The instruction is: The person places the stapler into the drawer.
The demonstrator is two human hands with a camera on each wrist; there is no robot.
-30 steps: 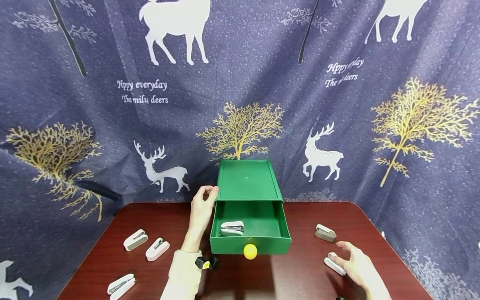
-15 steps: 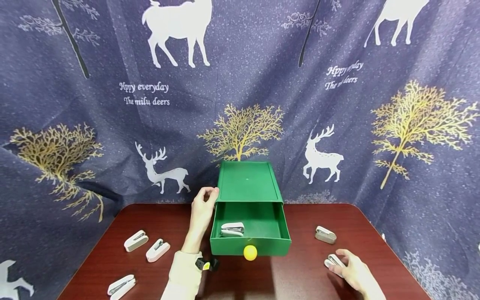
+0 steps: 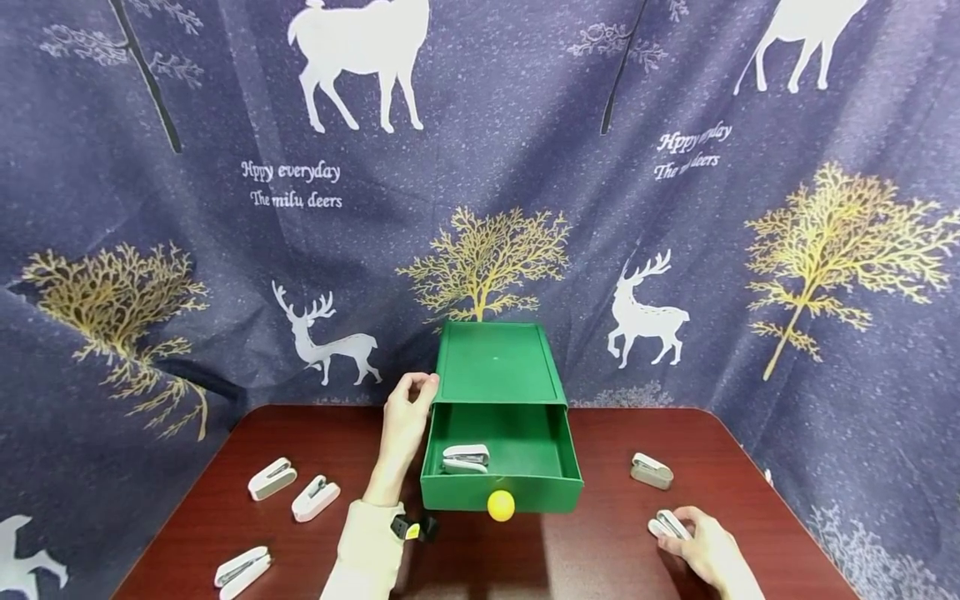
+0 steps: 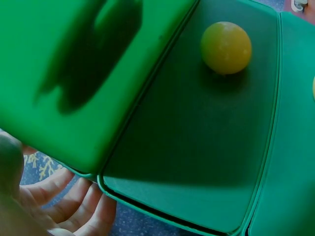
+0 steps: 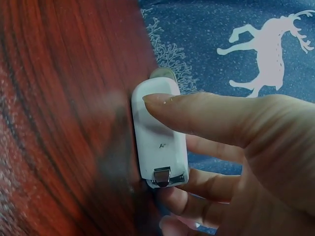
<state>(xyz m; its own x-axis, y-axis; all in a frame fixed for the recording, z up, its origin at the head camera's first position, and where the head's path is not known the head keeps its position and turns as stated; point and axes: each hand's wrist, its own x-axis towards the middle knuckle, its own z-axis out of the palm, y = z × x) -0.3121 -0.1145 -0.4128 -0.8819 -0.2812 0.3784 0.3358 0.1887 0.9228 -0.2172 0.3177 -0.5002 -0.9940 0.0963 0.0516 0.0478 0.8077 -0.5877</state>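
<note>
A green drawer cabinet (image 3: pixel 493 360) stands at the middle of the table, one drawer (image 3: pixel 536 492) pulled out by its yellow knob side. Inside that drawer lies a white stapler (image 3: pixel 466 458), at the left. My left hand (image 3: pixel 403 421) rests against the cabinet's left side, fingers bent; in the left wrist view its fingertips pass behind the front edge. To the right, my right hand (image 3: pixel 708 550) grips another white stapler (image 3: pixel 670 524), thumb on one face and fingers on the other. That stapler (image 5: pixel 160 132) is close against the red-brown tabletop in the right wrist view.
Three light staplers lie on the left of the table (image 3: pixel 315 567): a beige one (image 3: pixel 272 479), a white one (image 3: pixel 316 498) and a nearer white one (image 3: pixel 242 572). A grey-beige stapler (image 3: pixel 651 471) sits beyond my right hand. A patterned blue curtain (image 3: pixel 525 167) hangs behind.
My right hand has come down from over the white stapler, its thumb and fingers closing around it, and the stapler has turned slightly. My left hand stays at the cabinet.
</note>
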